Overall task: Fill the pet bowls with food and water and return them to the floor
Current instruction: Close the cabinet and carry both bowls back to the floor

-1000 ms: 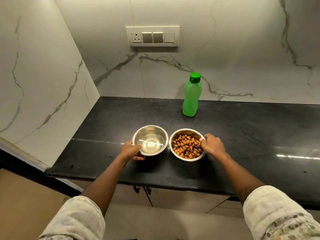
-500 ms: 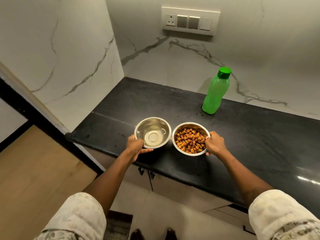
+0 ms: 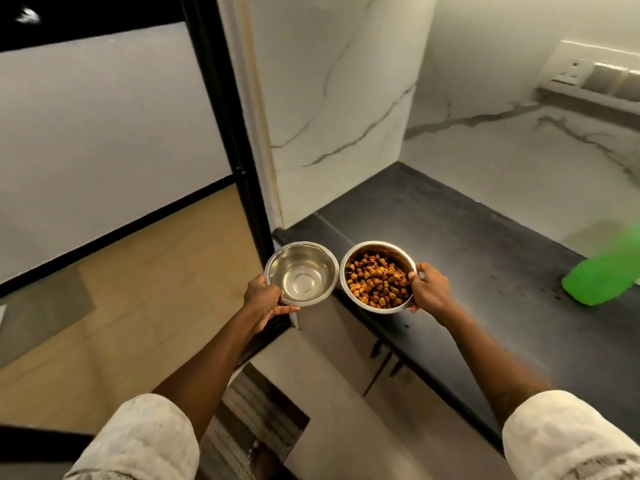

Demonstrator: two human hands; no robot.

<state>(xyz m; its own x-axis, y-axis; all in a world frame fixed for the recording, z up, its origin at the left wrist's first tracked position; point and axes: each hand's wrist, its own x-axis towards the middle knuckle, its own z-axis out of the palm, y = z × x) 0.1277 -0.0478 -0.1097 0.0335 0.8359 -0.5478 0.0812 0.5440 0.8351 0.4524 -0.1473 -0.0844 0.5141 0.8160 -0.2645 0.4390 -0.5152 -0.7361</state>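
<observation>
Bowls held side by side above the counter (image 3: 467,251) edge. Left hand (image 3: 263,301) grips steel bowl (image 3: 302,273); right hand (image 3: 429,289) grips kibble bowl (image 3: 378,276).

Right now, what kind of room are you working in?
Most likely a home kitchen: a black stone countertop against marble-look wall panels, a wall socket-and-switch plate, and cabinet doors beneath the counter.

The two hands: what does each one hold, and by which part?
Left hand holds the shiny bowl by its near rim; right hand holds the food bowl by its right rim.
</observation>
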